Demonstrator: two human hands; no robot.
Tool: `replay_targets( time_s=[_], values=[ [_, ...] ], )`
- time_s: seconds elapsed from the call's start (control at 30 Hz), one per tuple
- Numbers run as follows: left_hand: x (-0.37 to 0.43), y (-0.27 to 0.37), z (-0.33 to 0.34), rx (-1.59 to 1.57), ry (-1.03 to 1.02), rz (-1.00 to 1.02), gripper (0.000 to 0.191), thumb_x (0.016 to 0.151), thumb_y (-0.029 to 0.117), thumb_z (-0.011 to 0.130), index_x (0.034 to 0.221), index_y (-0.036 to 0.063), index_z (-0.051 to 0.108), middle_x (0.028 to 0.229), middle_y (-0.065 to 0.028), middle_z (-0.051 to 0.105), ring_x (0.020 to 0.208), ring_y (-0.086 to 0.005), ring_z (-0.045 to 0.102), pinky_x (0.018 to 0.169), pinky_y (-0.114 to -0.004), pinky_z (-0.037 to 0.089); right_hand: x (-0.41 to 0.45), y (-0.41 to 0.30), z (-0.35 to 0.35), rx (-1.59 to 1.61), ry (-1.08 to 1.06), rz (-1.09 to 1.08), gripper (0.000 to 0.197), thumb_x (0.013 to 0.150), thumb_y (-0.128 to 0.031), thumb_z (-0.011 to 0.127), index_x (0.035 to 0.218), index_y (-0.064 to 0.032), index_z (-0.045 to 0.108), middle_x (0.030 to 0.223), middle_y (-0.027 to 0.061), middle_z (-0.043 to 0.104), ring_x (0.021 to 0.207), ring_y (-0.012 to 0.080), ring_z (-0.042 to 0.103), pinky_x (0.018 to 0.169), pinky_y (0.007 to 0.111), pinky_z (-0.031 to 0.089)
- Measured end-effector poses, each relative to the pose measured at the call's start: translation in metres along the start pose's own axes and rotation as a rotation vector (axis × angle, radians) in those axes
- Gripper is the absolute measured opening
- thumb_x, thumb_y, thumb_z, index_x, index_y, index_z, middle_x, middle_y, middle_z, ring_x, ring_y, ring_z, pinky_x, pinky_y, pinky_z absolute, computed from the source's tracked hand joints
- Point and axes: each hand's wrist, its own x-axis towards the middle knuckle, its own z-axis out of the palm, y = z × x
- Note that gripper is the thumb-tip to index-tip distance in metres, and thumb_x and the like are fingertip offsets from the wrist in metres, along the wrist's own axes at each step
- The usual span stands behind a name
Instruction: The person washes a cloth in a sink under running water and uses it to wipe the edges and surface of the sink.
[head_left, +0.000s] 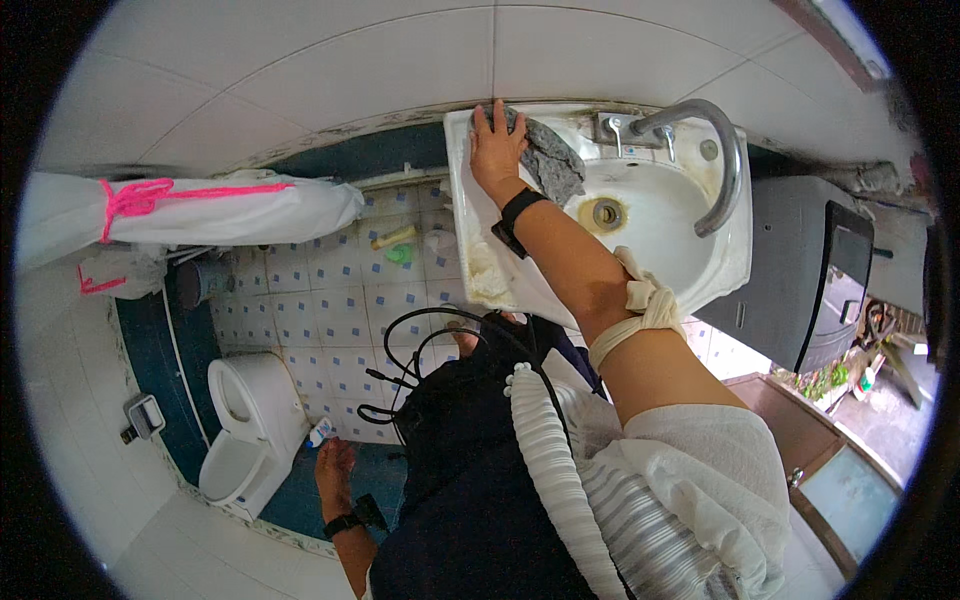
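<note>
My right hand (499, 154) lies spread, fingers apart, on the back left corner of a white washbasin (525, 294). A wet, crumpled grey cloth (553, 159) is beneath and beside its fingers, reaching into the bowl towards the stained drain (606, 215). A curved metal faucet (724, 172) rises at the basin's right. Down at the left, my left hand (336, 457) hangs beside my body near the toilet; a small white bottle with a blue part (321, 431) shows at its fingertips. Whether that hand grips the bottle cannot be told. Black bands circle both wrists.
A toilet (259, 420) with raised lid stands at the lower left. White plastic wrapping tied with pink cord (225, 206) hangs at the upper left. A grey appliance (780, 262) adjoins the basin's right side. A door (840, 465) is at the lower right. Black cables (397, 330) loop before my body.
</note>
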Motion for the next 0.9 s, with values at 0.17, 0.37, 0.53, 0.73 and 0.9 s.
replay_targets(
  time_s=[0.17, 0.37, 0.53, 0.73, 0.9],
  values=[
    [-0.006, -0.022, -0.002, -0.081, 0.009, -0.089, 0.049, 0.083, 0.040, 0.059, 0.117, 0.0054, 0.050, 0.107, -0.0087, 0.058, 0.096, -0.0207, 0.057, 0.078, -0.029, 0.044, -0.006, -0.017, 0.033, 0.154, -0.201, -0.311, 0.054, 0.079, -0.003, 0.051, 0.131, -0.0017, 0.034, 0.140, 0.0174, 0.026, 0.125, 0.0353, 0.031, 0.102, 0.037, 0.031],
    [-0.029, -0.013, 0.006, -0.064, 0.039, -0.048, 0.045, 0.085, 0.038, 0.057, 0.116, 0.0057, 0.050, 0.108, -0.0097, 0.057, 0.098, -0.0206, 0.056, 0.079, -0.030, 0.045, 0.017, -0.021, 0.009, -0.064, -0.396, -0.413, 0.050, 0.083, -0.026, 0.057, 0.129, -0.0113, 0.043, 0.142, 0.0136, 0.024, 0.128, 0.0319, 0.028, 0.102, 0.044, 0.029],
    [-0.037, -0.028, 0.000, -0.098, 0.104, -0.089, 0.037, 0.086, 0.036, 0.056, 0.104, 0.0046, 0.054, 0.096, -0.0079, 0.059, 0.086, -0.0185, 0.056, 0.073, -0.031, 0.045, -0.013, -0.020, -0.008, -0.327, -0.422, -0.286, 0.056, 0.085, -0.051, 0.044, 0.135, -0.0244, 0.035, 0.147, 0.0103, 0.011, 0.135, 0.0322, 0.006, 0.100, 0.060, 0.016],
    [-0.033, -0.030, 0.000, -0.047, 0.047, -0.057, 0.043, 0.087, 0.037, 0.053, 0.113, 0.0027, 0.052, 0.103, -0.0106, 0.059, 0.094, -0.0203, 0.057, 0.077, -0.029, 0.045, -0.039, -0.027, -0.006, -0.335, -0.505, -0.235, 0.052, 0.089, -0.050, 0.035, 0.136, -0.0277, 0.033, 0.148, 0.0078, 0.005, 0.136, 0.0316, -0.001, 0.101, 0.063, 0.012],
    [-0.009, -0.025, -0.020, 0.034, -0.044, -0.011, 0.045, 0.087, 0.035, 0.055, 0.116, 0.0014, 0.049, 0.109, -0.0119, 0.057, 0.095, -0.0205, 0.057, 0.076, -0.029, 0.046, -0.089, -0.033, -0.025, -0.397, -0.592, -0.217, 0.050, 0.091, -0.047, 0.030, 0.137, -0.0273, 0.030, 0.149, 0.0044, 0.001, 0.136, 0.0296, -0.003, 0.104, 0.059, 0.011]
  ],
)
